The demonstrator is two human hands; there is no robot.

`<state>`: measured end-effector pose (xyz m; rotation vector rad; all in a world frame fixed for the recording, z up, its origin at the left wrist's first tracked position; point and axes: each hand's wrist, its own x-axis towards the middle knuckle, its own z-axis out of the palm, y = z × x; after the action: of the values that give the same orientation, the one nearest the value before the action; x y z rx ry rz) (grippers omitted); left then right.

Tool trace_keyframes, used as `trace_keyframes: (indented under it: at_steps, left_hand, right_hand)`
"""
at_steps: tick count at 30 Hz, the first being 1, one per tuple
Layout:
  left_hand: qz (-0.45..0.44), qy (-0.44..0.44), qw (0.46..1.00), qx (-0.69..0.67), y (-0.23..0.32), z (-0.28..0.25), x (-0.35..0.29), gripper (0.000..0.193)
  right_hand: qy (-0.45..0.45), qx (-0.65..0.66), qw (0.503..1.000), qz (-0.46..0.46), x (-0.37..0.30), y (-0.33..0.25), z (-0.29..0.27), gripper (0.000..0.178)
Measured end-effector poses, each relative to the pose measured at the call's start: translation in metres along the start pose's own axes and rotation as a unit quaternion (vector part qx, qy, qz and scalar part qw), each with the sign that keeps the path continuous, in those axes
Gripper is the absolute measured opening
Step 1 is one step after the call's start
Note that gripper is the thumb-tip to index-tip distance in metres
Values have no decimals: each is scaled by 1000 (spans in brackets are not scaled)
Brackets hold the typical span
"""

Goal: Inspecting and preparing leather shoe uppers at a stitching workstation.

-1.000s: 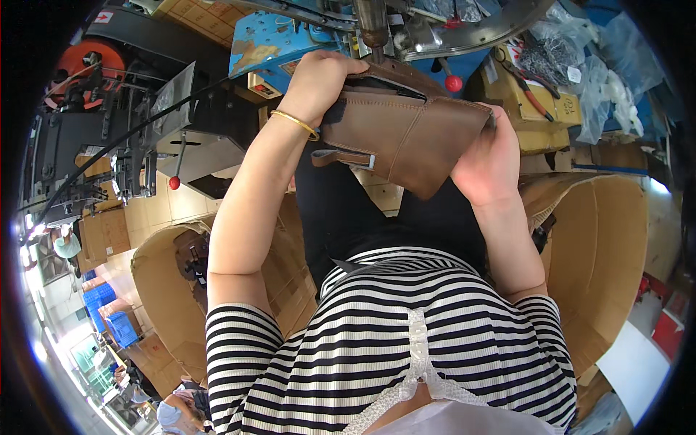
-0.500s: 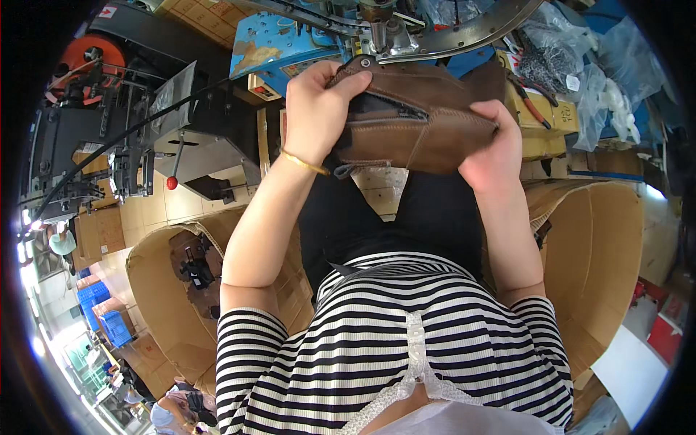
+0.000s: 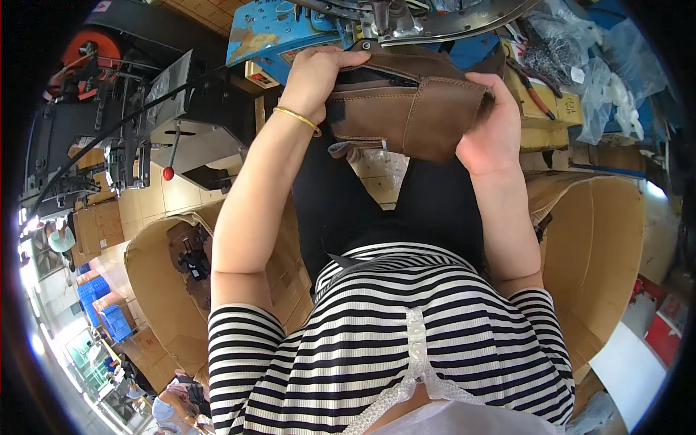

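Observation:
A stitched brown leather shoe upper (image 3: pixel 406 119) spans the space between my two hands, just below the metal head (image 3: pixel 397 23) of a machine. My left hand (image 3: pixel 313 81) grips its left end, thumb pointing toward a small metal eyelet (image 3: pixel 366 45) at the top corner. Between the leather layers a dark opening shows along the upper edge. My right hand (image 3: pixel 491 134) clasps the right end, thumb on top, its other fingers hidden behind the leather. A small loop (image 3: pixel 338 148) sticks out at the lower left.
Pliers with red handles (image 3: pixel 533 90) lie on a yellow box (image 3: pixel 544 125) at the right, by clear plastic bags (image 3: pixel 616 80). Cardboard boxes stand at both sides, the left one (image 3: pixel 163 290) holding brown pieces. A red-knobbed lever (image 3: pixel 169 172) juts from a dark machine.
Both hands have raised the shoe upper slightly toward the machine head and turned it, so its opening looks narrower. The left forearm has shifted a little left.

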<state>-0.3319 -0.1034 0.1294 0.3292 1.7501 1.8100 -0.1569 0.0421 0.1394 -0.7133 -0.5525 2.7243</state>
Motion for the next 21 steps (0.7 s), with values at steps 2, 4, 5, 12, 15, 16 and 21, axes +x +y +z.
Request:
trace_keyframes:
  at_steps: [2,4,5,12,15,16,21]
  left_hand:
    - [-99,-22,995,-13,14,4,-3,18]
    - [-100,-17,994,28,21,4,-2,17]
    - [-95,-30,994,49,24,2,-2,17]
    - [-61,-30,995,67,20,1,2,17]
    - [-58,-15,997,49,14,-1,4,16]
    - [-58,-15,997,49,10,-1,3,16]
    - [-74,-83,993,41,15,-3,-32,22]
  right_hand:
    - [2,-11,1000,-13,2,-2,1,27]
    - [-52,33,997,46,3,-3,-4,28]
    - [-54,32,997,46,2,-2,-2,28]
    - [-52,19,998,31,0,0,-3,29]
    - [-59,14,998,34,3,-3,-7,28]
    - [-62,11,997,34,4,-3,-7,27]
    - [4,-36,999,3,-14,1,-11,20]
